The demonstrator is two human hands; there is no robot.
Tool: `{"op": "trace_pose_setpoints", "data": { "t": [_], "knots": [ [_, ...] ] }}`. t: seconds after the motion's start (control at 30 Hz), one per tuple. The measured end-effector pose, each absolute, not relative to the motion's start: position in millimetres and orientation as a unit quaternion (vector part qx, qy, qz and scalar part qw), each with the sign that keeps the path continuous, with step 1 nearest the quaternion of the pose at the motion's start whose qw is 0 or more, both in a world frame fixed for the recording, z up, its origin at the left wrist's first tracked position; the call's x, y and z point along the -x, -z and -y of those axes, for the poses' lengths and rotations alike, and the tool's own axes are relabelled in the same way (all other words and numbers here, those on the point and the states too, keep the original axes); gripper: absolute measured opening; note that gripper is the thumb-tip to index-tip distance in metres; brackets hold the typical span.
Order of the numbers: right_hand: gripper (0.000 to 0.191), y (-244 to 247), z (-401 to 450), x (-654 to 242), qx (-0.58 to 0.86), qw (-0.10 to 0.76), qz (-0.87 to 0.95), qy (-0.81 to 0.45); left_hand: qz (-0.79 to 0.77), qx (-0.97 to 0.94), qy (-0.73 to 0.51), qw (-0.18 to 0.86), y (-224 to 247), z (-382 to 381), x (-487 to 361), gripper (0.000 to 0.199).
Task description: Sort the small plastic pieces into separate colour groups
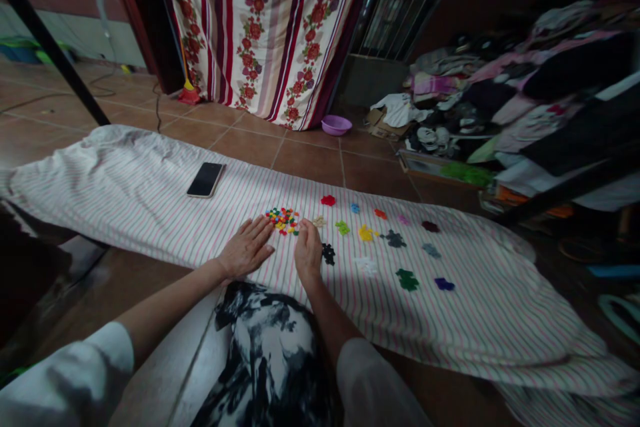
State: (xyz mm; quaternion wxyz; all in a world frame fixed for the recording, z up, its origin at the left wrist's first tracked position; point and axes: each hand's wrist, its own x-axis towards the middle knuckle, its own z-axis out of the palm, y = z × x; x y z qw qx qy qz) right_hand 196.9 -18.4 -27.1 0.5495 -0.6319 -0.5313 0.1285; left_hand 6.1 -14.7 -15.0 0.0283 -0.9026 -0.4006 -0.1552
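A pile of mixed coloured pieces (283, 219) lies on the striped cloth (135, 193) between my two hands. My left hand (246, 248) rests flat at the pile's left edge, its fingers stretched out. At the right edge my right hand (308, 248) is closed with its fingers bent inward; whatever is in them is hidden. Small single-colour heaps spread to the right: red (328, 200), lime green (343, 227), yellow (366, 233), black (328, 254), white (367, 265), dark grey (395, 239), dark green (407, 279), purple (444, 284) and several others.
A phone (205, 179) lies on the cloth at the left. Beyond the cloth, a purple basin (337, 125) stands on the tiled floor near a floral curtain (270, 27). Clothes (500, 87) are heaped at the back right. Dark bars slant upward at both sides.
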Motion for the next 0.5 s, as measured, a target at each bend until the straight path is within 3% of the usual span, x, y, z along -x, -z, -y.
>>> {"op": "trace_pose_setpoints", "data": {
  "t": [0.5],
  "knots": [
    [0.043, 28, 17, -198, 0.633, 0.551, 0.526, -0.136, 0.422, 0.895, 0.142, 0.035, 17, -16, -40, 0.056]
  ]
}}
